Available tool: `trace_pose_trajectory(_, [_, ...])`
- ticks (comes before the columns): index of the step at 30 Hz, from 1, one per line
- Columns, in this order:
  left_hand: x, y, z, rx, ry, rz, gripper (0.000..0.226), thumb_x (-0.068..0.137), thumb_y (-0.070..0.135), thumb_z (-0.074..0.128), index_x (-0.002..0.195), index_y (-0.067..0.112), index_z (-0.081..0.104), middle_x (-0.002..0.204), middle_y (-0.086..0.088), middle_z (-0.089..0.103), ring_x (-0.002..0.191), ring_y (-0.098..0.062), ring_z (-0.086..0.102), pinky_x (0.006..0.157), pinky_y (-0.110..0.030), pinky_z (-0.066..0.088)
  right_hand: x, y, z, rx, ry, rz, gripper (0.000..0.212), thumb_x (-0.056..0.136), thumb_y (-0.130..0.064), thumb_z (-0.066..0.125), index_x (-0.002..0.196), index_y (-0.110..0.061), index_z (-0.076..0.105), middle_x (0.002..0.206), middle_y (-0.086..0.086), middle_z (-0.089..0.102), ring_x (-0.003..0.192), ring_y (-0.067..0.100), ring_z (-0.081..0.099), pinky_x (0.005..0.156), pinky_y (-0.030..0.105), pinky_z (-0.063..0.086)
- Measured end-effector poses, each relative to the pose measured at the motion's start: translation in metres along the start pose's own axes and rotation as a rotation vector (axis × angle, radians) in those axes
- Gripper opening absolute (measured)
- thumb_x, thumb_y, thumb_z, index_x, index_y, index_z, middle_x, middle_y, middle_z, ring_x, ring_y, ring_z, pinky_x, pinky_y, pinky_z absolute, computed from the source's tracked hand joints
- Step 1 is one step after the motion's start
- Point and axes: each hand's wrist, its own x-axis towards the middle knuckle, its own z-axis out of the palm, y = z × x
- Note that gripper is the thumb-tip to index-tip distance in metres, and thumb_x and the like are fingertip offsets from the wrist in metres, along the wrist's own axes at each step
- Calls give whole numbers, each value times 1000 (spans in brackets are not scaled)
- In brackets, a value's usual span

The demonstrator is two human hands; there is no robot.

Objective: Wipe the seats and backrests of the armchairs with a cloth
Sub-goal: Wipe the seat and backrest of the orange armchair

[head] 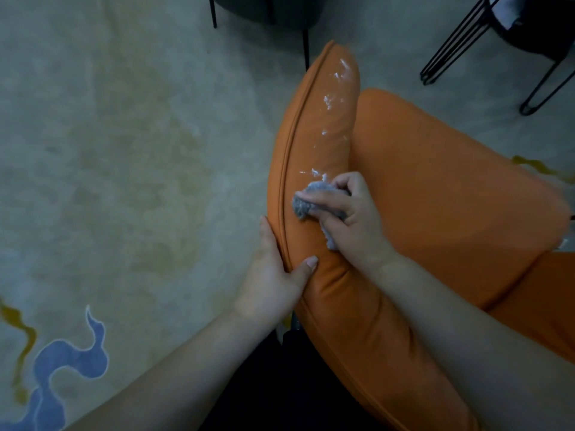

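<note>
Nearest the camera, the left hand [273, 275] clasps the top edge of the orange backrest [314, 144], thumb curled over the front face and fingers lying along the back by the piped seam, steadying the cushion. Just beyond that hold and touching the same face, the right hand [345, 213] has its fingers curled round a bunched grey cloth [306, 202] and presses it onto the leather; a tail of cloth trails out under the palm toward the wrist. Directly ahead of the cloth, a trail of white smears [333, 101] runs up the backrest to its far tip, so most of this strip looks unwiped. To the right of the wiping hand lies the seat [451, 188], which shows no marks. The risks, as I judge them: the cloth is wadded so small that it may push the white residue along or smear it wider instead of lifting it; bits could drop into the crease between backrest and seat; the loose tail could slip from the grip; and a long reach to the far tip may pull the cushion out of the left hand's hold. Farthest off stand 2 dark chairs [529, 26] on the rug [124, 119].
</note>
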Motion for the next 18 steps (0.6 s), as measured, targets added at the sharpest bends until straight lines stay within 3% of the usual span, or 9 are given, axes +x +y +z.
trace_pose_trajectory(5, [13,6,1,27,70,66,99,89,34,64,152,21,-12,160,2,14,143,-10,21,116,-26,22,9,2,6,-80,83,-35,33,82,-8,69,111,-24,69,98,4,39,94,9,43,91,13,37])
trace_pose_trajectory(7, [17,7,1,72,80,86,99,89,35,63,152,21,-12,160,4,12,143,-7,17,109,-15,16,34,4,10,-96,116,-23,30,82,-7,69,111,-17,71,97,8,40,94,16,45,90,16,38])
trace_pose_trajectory(9, [19,6,0,105,79,86,99,89,40,62,153,21,-12,160,5,11,143,-7,15,106,-13,14,57,7,10,-54,134,33,31,83,-6,68,112,-15,71,98,9,40,94,18,47,91,10,36])
trace_pose_trajectory(14, [28,8,0,113,95,76,98,90,36,61,152,17,-12,161,-1,6,145,-10,11,105,-11,9,34,10,4,54,115,85,37,86,-9,65,115,-31,64,98,-2,38,91,-4,43,86,5,35])
trace_pose_trajectory(18, [33,8,0,125,49,75,102,89,35,63,150,17,-17,161,-1,3,144,-9,11,104,-11,9,17,11,-2,33,36,48,36,84,-13,66,113,-33,66,97,-2,38,92,5,45,89,8,35])
